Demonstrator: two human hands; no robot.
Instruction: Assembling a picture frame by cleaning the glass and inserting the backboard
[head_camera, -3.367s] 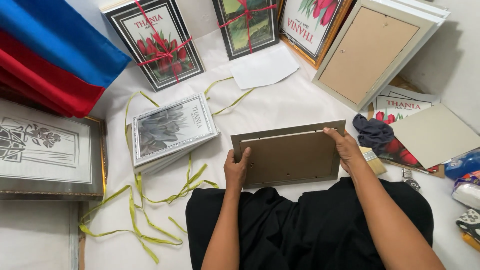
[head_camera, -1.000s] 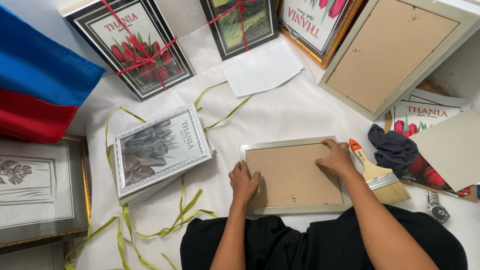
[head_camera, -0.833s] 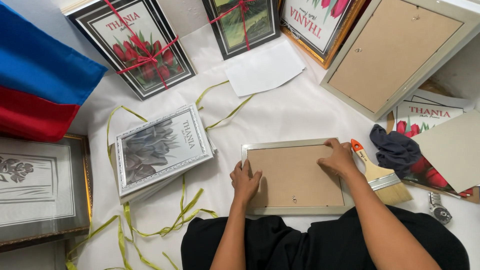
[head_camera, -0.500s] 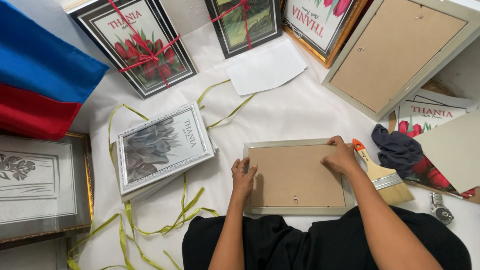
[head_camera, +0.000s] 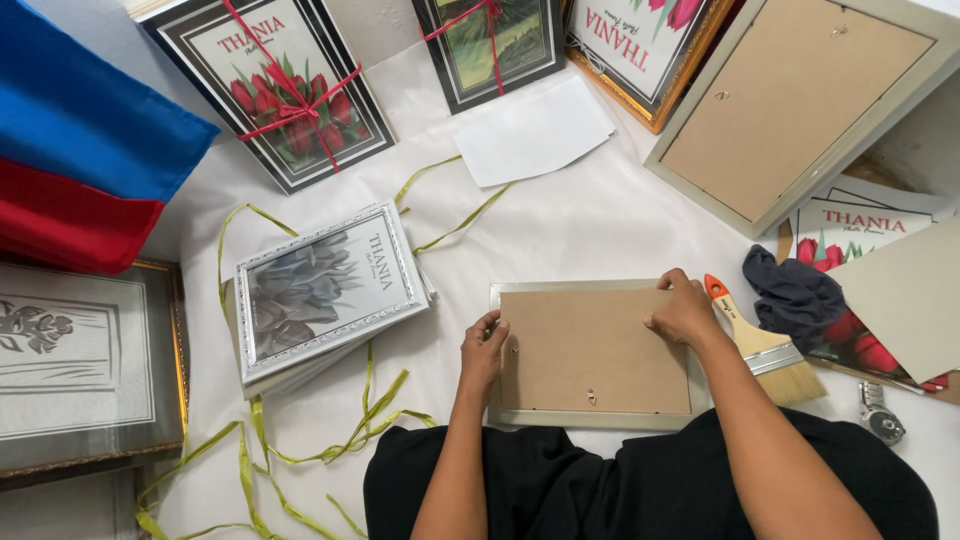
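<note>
I cannot see my fingertips clearly: those of my left hand (head_camera: 484, 352) curl over the left rim of the frame (head_camera: 592, 352), and my right hand (head_camera: 684, 312) covers the frame's upper right corner. My black clothing hides the surface below the frame's near edge. The small fittings on the brown backing are too small to make out.

Just right of my right grip lies a brush (head_camera: 762, 344), orange handle pointing away from me, bristles toward me; it lies alongside the frame's right side. Beyond it sits a dark cloth (head_camera: 795, 295) on a tulip print (head_camera: 862, 232). A little metal tool (head_camera: 880, 420) lies further right, low. Left of my left grip is a silver-framed picture (head_camera: 328, 292) on a stack, with green ribbon (head_camera: 375, 420) trailing between it and my arm. Up from both grips lies white paper (head_camera: 530, 132).

The frame lies face down on the white sheet, between my two grips. Neither grip is clenched: the left presses its left rim, the right presses flat on the backing's top right corner.
</note>
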